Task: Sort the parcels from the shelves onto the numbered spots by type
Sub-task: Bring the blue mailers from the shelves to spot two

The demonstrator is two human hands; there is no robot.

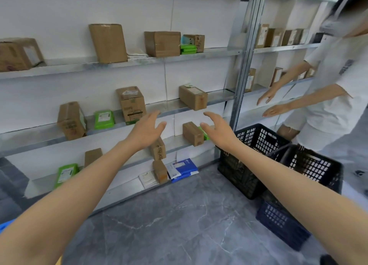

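Hands held toward the shelves, each grip spread and empty.
Left hand (147,129) and right hand (217,130) hang apart; beyond, between them, a small cardboard box (192,133) sits untouched on a shelf (175,144). Probably light and stiff: clasp opposite side faces.

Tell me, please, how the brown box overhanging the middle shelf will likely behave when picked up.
The brown box looks stiff, with square, crisp edges, so it should keep its shape. It overhangs the shelf edge, so a nudge may tip it off.
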